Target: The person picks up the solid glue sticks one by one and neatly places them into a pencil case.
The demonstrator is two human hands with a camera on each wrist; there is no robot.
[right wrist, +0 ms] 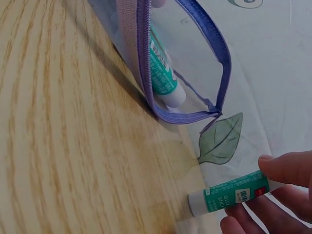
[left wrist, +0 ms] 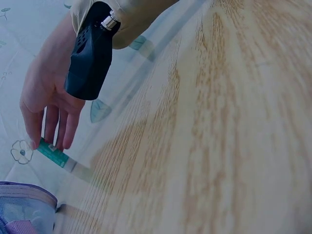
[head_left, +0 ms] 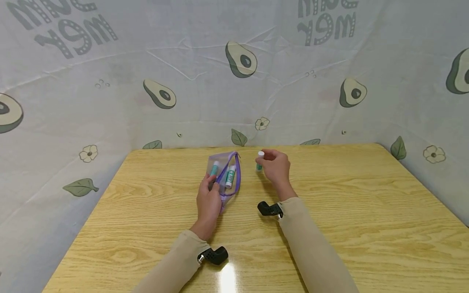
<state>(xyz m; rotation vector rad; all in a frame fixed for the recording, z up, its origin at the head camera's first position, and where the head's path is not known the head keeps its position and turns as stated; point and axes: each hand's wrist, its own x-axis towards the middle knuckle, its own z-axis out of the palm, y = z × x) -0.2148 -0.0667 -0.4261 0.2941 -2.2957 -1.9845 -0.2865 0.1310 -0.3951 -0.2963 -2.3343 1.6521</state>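
Observation:
My left hand point(head_left: 208, 202) grips the near left side of a see-through pouch point(head_left: 238, 179) with a purple zipper edge. The pouch's mouth gapes toward the right. Inside lie green glue sticks with white ends, one glue stick point(head_left: 230, 176) near the mouth and another point(head_left: 214, 167) further left behind the clear side. To the right of the pouch, my right hand point(head_left: 277, 166) pinches a separate glue stick point(right wrist: 234, 194) between thumb and fingers. In the head view it stands nearly upright, close over the wooden table. In the right wrist view, its green label reads "glue stick".
The light wooden table point(head_left: 348, 203) ends at a pale cloth backdrop point(head_left: 205, 110) printed with avocados, leaves and flowers. A black camera mount sits at each wrist, the left mount point(head_left: 215, 255) and the right mount point(head_left: 269, 209). Bright glare point(head_left: 228, 278) shows at the front.

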